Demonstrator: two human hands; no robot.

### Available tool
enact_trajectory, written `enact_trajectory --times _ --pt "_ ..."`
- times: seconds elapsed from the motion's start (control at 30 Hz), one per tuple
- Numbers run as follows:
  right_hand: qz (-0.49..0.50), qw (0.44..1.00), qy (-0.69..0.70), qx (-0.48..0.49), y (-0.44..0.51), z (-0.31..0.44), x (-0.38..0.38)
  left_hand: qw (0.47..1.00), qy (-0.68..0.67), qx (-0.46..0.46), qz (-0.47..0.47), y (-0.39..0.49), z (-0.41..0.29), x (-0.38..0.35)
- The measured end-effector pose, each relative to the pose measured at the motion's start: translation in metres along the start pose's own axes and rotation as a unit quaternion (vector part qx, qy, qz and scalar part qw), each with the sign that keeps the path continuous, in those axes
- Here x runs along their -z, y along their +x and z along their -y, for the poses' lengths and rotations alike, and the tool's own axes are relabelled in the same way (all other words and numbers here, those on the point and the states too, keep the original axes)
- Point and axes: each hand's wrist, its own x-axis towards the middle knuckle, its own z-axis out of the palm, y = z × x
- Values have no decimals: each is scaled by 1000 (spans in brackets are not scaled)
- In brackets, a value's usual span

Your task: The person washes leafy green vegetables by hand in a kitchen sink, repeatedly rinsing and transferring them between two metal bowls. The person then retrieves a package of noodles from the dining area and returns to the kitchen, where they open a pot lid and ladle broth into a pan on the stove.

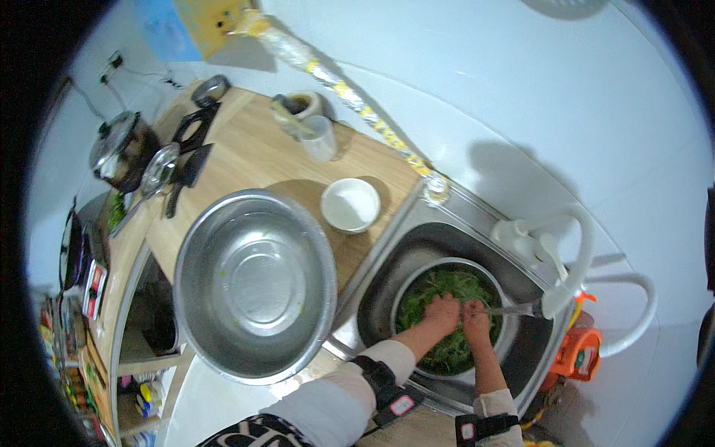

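Leafy greens (441,285) fill a round metal bowl (494,274) standing inside the stainless steel sink (385,279). Both hands are in the greens, side by side. My left hand (442,314) has its fingers down among the leaves, so its grip is partly hidden. Close to its right, my right hand (475,318) is at the stream of water coming from the white faucet (564,293); what its fingers hold cannot be made out. A large stainless steel basin (190,251), with a few green bits inside, stands left of the sink.
On the wooden counter (251,151) are a white bowl (351,205), a translucent plastic cup (319,139), a mortar (306,106) and a cleaver (195,165). A lidded pot (124,151) stands further left. A foil-and-tape-wrapped pipe (357,103) rises at the sink's back corner. An orange container (578,355) is right of the sink.
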Motion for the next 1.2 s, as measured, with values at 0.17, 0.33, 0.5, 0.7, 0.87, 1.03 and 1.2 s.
enact_trajectory --times 0.17,0.33,0.5,0.7,0.87,1.03,1.2 --pt "62 950 -306 -2 -20 -21 -13 981 170 -52 83 -22 19 1" --pt "223 893 -391 -13 -22 -31 -33 971 217 -23 94 -22 42 -15" --pt "268 873 -407 -21 -14 -22 -25 953 194 -37 230 -19 24 -10" --pt "179 966 -186 25 -15 -9 33 978 139 -89 128 -46 6 16" --pt "60 956 278 -76 -21 10 41 994 1 -110 14 -50 4 22" --pt "4 833 532 -149 -11 44 44 860 -510 2 24 -32 1 25" --pt "75 756 638 -127 -4 52 48 670 -734 25 104 -26 -10 33"
